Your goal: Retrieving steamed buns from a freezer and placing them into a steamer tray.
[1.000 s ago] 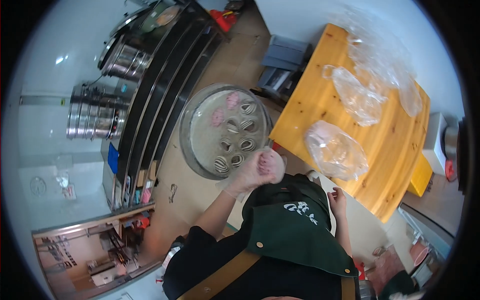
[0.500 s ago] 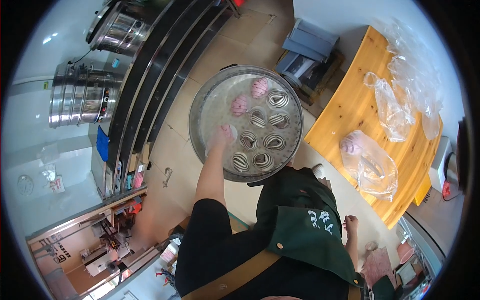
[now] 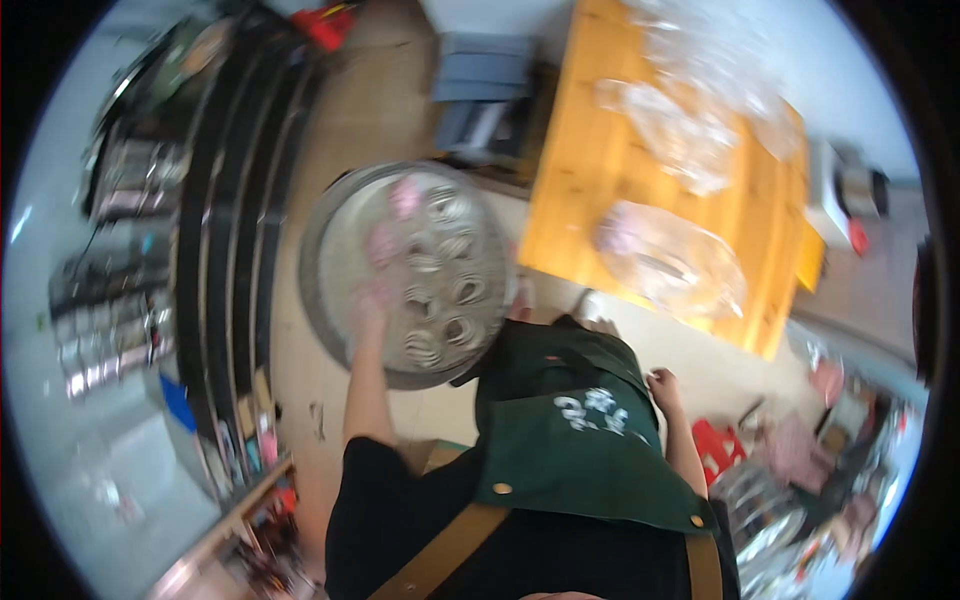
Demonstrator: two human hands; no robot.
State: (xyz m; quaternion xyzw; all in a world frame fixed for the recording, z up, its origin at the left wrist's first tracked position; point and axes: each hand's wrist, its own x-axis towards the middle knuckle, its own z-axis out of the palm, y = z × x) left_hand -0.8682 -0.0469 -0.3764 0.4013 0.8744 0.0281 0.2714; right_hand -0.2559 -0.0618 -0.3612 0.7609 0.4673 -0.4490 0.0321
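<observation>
A round metal steamer tray (image 3: 322,230) with a pale lining lies in front of me, tilted toward the left of the view. On its left half my left hand (image 3: 370,308) is closed around a pink bun (image 3: 376,290), both smeared by motion. Two more pink buns stand further up the tray, one (image 3: 382,243) near the hand and one (image 3: 406,197) at the far side. Several dark-and-white striped rolls (image 3: 422,348) fill the right half. My right hand (image 3: 661,381) hangs beside the green apron (image 3: 570,430), fingers curled, apparently with nothing in them.
To the right, a wooden table (image 3: 570,220) carries a clear bag (image 3: 680,265) with a pink bun inside and crumpled plastic bags (image 3: 680,130). Black stepped shelving (image 3: 235,200) runs along the left, beside metal steamers (image 3: 115,340). Grey bins (image 3: 485,70) stand at the back. A red stool (image 3: 715,450) is lower right.
The whole view has swung, so tray, table and shelving sit further left. My left hand stays over the same part of the tray. My right hand still hangs at my side.
</observation>
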